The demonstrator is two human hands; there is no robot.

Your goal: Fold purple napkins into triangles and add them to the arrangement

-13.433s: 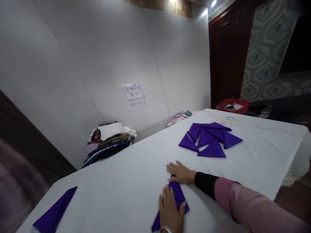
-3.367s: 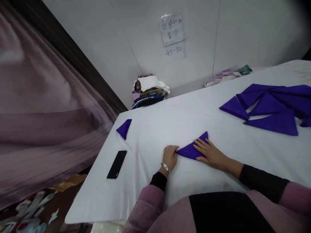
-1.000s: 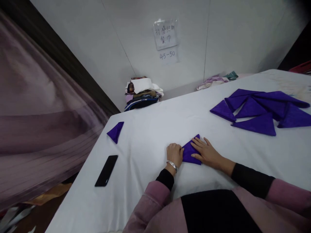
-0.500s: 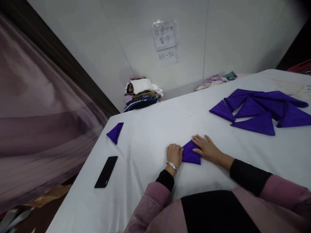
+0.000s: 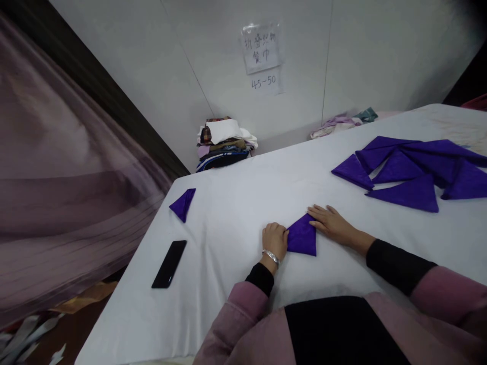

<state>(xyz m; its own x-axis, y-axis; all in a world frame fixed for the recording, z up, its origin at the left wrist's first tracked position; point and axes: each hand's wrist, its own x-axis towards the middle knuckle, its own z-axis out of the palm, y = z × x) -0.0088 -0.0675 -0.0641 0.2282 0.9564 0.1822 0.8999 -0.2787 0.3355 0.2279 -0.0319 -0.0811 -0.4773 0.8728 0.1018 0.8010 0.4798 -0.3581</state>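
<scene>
A folded purple napkin (image 5: 303, 236) lies flat on the white-covered table in front of me. My left hand (image 5: 274, 240), with a silver bracelet at the wrist, is closed at the napkin's left corner, thumb and fingers curled on it. Against the upper right edge rests my right hand (image 5: 330, 223), its fingers stretched out and flat, tips at the top corner. Most of the napkin's face shows between the hands; its left tip is hidden under my left fingers.
Several folded purple napkins (image 5: 407, 195) lie in a group at the right. One small folded napkin (image 5: 183, 204) and a black phone (image 5: 169, 264) are on the left. Stacked cloths (image 5: 224, 147) stand beyond the table (image 5: 236, 197) edge, by a wall with a paper sign (image 5: 261, 48).
My right hand has slid outward to the napkin's right edge, uncovering more of its face. My left hand stays at the left corner. The whole view has shifted slightly.
</scene>
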